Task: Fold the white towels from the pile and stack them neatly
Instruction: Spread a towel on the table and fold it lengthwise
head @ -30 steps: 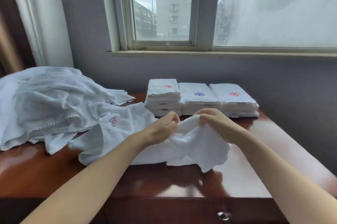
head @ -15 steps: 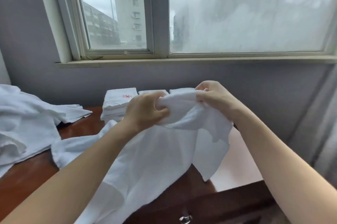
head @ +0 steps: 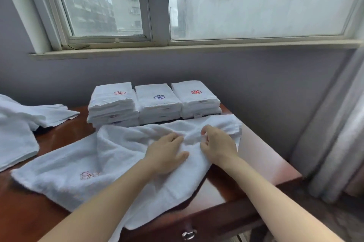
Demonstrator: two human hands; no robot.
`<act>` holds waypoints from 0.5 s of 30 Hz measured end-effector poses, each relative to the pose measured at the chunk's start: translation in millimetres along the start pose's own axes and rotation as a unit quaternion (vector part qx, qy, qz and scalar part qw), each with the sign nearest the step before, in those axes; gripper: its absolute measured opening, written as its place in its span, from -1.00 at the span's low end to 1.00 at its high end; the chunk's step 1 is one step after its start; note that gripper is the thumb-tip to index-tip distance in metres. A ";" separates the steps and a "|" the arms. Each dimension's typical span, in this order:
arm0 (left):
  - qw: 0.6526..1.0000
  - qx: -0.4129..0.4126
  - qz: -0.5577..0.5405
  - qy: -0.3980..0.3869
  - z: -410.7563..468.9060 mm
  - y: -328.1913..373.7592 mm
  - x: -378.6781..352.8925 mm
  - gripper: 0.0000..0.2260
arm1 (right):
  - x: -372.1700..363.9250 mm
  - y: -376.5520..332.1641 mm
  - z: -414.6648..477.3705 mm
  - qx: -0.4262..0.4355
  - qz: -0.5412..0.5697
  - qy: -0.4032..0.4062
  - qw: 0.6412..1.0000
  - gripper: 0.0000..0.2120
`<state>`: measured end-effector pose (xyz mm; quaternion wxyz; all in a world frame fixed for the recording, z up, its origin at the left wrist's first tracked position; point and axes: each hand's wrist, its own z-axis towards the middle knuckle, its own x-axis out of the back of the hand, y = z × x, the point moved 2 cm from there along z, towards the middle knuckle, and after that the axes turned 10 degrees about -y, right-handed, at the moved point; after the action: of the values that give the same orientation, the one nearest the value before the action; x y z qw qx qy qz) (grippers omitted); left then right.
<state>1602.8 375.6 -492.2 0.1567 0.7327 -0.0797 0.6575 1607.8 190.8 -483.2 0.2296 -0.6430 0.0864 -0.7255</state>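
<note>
Towel (head: 118,153) lies rumpled; left hand (head: 167,153) presses flat, right hand (head: 217,146) curled, grip hidden; pile (head: 15,133) cut off.

— Which towel is on the go?
— The open towel (head: 118,155): white, unfolded and rumpled, spread across the desk (head: 256,155). A reddish emblem (head: 89,175) shows near its left end. Its near edge hangs over the desk's front, and its far right corner is bunched up.
— And the finished ones?
— Three folded stacks stand in a row at the back, side by side. The left stack (head: 113,104) is the tallest, with a red emblem on top. The middle stack (head: 158,106) has a blue one and the right stack (head: 197,100) a red one. The open towel's far edge reaches their feet.
— The rest?
— The loose pile (head: 17,123) lies crumpled at the left.
</note>
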 end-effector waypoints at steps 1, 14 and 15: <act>1.000 0.002 0.001 0.007 1.1 -2.0 -5.1 -0.44 | 1.1 0.7 -2.7 0.005 0.017 0.001 1.000 -0.76; 0.983 -0.091 -0.148 0.068 -19.4 18.2 8.9 -0.45 | 30.9 25.6 -26.0 0.006 -0.036 -0.093 0.995 -0.65; 0.986 -0.101 -0.127 0.040 -20.9 24.6 10.4 -0.46 | 31.6 26.9 -25.4 0.011 -0.042 -0.089 0.995 -0.65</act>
<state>1576.5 360.4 -477.0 0.3147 0.6907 -0.0458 0.6494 1586.9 148.8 -470.4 0.2130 -0.7052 0.0303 -0.6755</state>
